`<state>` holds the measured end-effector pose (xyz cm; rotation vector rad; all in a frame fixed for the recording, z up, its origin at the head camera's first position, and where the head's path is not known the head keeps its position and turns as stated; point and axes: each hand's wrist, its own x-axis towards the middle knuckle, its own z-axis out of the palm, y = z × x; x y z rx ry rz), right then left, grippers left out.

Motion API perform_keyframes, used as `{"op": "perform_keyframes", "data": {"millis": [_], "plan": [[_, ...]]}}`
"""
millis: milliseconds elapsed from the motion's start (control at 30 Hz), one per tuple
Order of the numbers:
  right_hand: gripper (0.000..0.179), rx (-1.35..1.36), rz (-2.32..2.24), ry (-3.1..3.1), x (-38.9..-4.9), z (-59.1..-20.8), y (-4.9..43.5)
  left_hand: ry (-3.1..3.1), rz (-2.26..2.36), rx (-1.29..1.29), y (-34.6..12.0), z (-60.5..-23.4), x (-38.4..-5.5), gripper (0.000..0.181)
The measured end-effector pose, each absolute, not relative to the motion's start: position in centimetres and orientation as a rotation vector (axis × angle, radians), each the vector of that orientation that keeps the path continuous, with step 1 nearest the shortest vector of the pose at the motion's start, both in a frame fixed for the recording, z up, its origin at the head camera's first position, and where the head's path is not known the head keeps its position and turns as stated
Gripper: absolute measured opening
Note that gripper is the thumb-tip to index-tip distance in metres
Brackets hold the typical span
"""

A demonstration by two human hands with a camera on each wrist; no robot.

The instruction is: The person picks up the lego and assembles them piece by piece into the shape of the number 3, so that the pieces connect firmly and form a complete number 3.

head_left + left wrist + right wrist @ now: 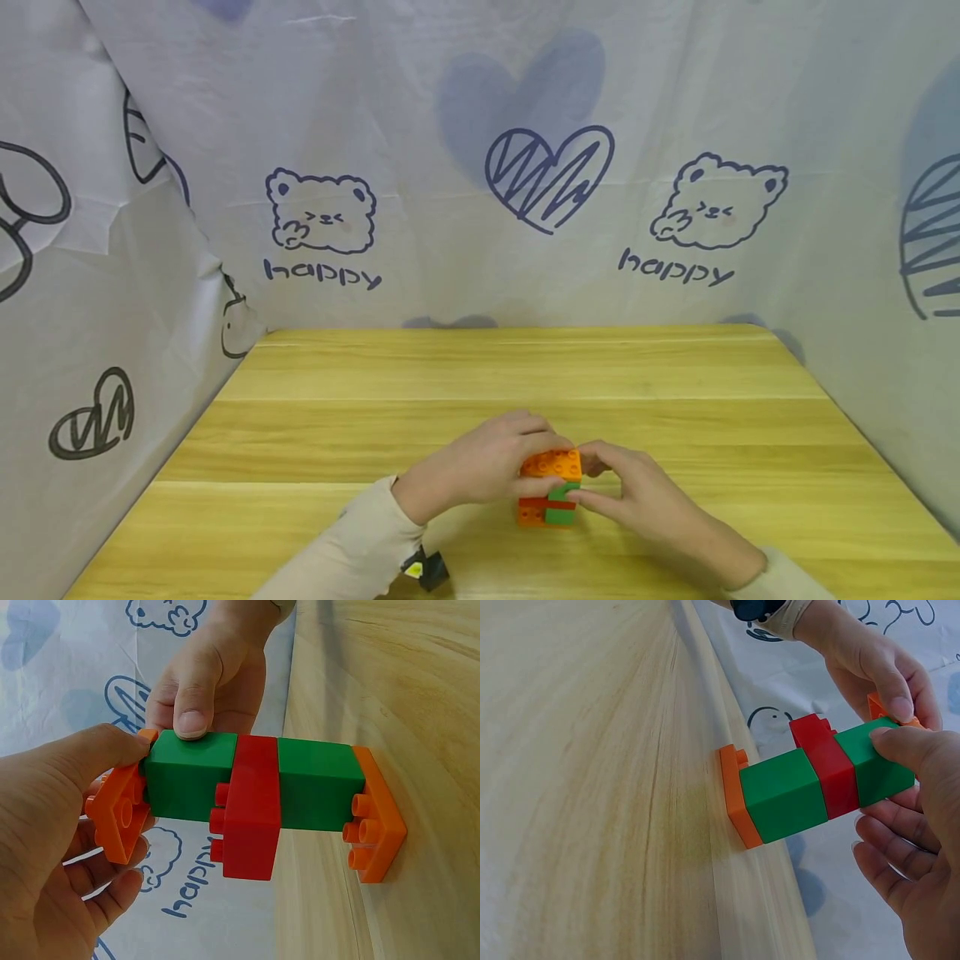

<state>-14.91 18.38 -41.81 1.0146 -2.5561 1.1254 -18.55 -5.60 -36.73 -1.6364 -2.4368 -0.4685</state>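
A small tower of toy building bricks stands upright on the table. From the bottom it has an orange plate (384, 817), a green brick (319, 784), a wider red brick (253, 817), a second green brick (191, 780) and an orange top plate (553, 463). Both orange plates and the red brick jut out past the green ones, with studs showing. My left hand (491, 462) pinches the top plate, thumb at its near edge. From the other side my right hand (648, 496) holds the upper green brick, its thumb pressed on one face in the right wrist view.
The tower stands on a wood-grain table (360, 433), toward its near side. A white cloth (420, 167) printed with hearts and bears hangs behind and at the sides. A black device (431, 572) sits at my left wrist.
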Motion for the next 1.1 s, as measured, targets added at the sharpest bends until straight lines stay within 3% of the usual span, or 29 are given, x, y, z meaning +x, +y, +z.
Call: {"op": "perform_keyframes", "data": {"millis": [1100], "plan": [[0.031,1.025,1.103,-2.546,-14.97,-42.09,18.44,-2.241,-0.428,-1.541,-5.02,-37.57,-17.72,0.030]]}}
